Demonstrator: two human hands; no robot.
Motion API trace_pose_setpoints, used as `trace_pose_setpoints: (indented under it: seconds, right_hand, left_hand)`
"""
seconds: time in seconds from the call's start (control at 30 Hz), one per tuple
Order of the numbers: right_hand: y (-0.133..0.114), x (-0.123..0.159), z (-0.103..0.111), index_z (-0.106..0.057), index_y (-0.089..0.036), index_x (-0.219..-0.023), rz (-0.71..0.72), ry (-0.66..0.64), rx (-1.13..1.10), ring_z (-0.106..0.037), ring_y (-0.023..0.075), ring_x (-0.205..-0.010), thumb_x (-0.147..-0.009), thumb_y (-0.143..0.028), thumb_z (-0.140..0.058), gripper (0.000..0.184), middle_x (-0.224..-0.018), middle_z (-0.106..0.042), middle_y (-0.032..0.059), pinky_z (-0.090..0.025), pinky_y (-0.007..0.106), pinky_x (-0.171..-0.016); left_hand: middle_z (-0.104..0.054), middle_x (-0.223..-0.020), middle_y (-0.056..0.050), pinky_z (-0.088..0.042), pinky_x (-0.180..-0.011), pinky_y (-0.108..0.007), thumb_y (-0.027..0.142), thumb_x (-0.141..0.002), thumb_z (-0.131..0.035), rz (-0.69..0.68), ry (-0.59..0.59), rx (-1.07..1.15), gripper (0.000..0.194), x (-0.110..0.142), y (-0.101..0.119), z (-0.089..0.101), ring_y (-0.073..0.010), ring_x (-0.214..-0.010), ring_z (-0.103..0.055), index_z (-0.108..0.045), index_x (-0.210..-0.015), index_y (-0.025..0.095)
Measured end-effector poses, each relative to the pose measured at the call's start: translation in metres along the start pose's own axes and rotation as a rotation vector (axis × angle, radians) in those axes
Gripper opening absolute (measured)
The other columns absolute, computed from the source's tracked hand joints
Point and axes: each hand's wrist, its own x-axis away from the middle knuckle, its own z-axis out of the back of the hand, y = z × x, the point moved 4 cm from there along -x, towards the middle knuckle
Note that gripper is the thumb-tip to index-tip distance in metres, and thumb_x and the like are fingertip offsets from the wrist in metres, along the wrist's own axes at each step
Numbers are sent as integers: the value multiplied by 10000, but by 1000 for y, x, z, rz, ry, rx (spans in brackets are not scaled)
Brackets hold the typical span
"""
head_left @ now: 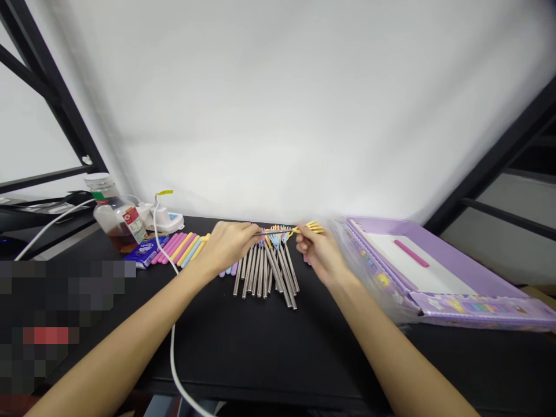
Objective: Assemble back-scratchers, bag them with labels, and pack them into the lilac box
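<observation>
Held rod: 1 thin metal rod with yellow hand-shaped end (286,231), nearly level between the 2 hands, in front of far ends of the pile.
Left hand (230,240): fingers closed on the bare metal end.
Right hand (320,250): fingers pinching near base of the yellow end, prongs poking out past them.
Metal rods (260,272): loose fan on black table (243,353), plain ends toward person, coloured ends at far side.
Coloured sticks (176,249): pink, yellow, blue, side by side, left of pile; some hidden behind left hand.
Purple box (473,311): open, right side, 1 pink stick (411,253) inside, clear plastic along near-left edge.
Far left: blue packet (145,253) beside bottle (118,226) of brown liquid; white power strip (167,220) behind.
White cable (174,353): runs over front table edge.
</observation>
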Motion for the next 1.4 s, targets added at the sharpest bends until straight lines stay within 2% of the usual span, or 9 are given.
trace_pose_setpoints:
  seconds: [0.1,0.2,0.33,0.53,0.83,1.03,1.17,1.27,1.4]
  right_hand:
    - [-33,-9,39,-506,-175,-711,91,301,-190,-348,17,-411,-804,-192,-791,301,-545,-465,-93,-289,133,-382]
    - [-67,-11,84,-404,-189,-705,225,589,-373,-247,14,-361,-1006,-145,-500,320,-522,-316,-116,-254,131,-367]
    - [-86,-9,110,-390,-193,-727,310,691,-439,-233,15,-358,-1050,-197,-432,326,-547,-274,-111,-242,142,-357]
    - [-79,-9,101,-386,-194,-717,299,716,-446,-236,21,-367,-1050,-238,-445,342,-550,-270,-106,-254,144,-357]
    - [-71,-15,108,-436,-192,-739,310,589,-385,-292,29,-391,-1046,-276,-440,319,-551,-331,-95,-290,138,-383]
    - [-48,-13,64,-523,-174,-701,277,340,-190,-377,38,-439,-828,-265,-761,285,-553,-471,-68,-325,159,-410]
    - [-42,-6,40,-600,-146,-657,241,136,-28,-445,54,-478,-616,-328,-911,363,-584,-565,-19,-337,186,-414]
    - [-39,-2,34,-621,-141,-640,191,34,68,-427,46,-455,-598,-363,-921,376,-546,-552,-25,-324,187,-413]
    - [-20,7,14,-626,-157,-641,136,-195,292,-442,63,-421,-698,-472,-846,389,-513,-560,-20,-309,205,-396]
  left_hand:
    - [-768,-960,-83,-402,-651,-306,350,-977,-510,285,-167,-153,240,4,-38,8,-272,-871,-717,-707,-1020,220]
    - [-745,-952,-157,-396,-668,-342,331,-948,-492,569,-277,-298,265,13,-75,18,-340,-907,-701,-707,-1019,192]
    - [-725,-975,-185,-390,-686,-367,229,-914,-446,651,-312,-357,293,18,-90,20,-368,-944,-686,-691,-1066,175]
    - [-723,-953,-179,-379,-670,-363,189,-896,-427,640,-320,-351,304,19,-86,13,-368,-916,-686,-688,-1052,175]
    - [-743,-884,-167,-406,-662,-375,308,-951,-455,532,-203,-378,289,17,-86,16,-361,-859,-695,-711,-984,176]
    - [-750,-798,-105,-480,-802,-377,281,-955,-553,84,43,-184,224,6,-53,1,-263,-794,-701,-715,-848,170]
    - [-735,-780,-69,-484,-654,-297,274,-982,-547,-159,244,-74,195,8,-36,-3,-200,-713,-693,-678,-891,160]
    - [-736,-807,-50,-473,-600,-264,275,-1004,-519,-230,344,-46,184,9,-25,2,-171,-705,-697,-646,-953,152]
    - [-732,-782,-36,-487,-597,-249,295,-1030,-462,-311,311,23,231,5,8,2,-152,-682,-699,-630,-943,162]
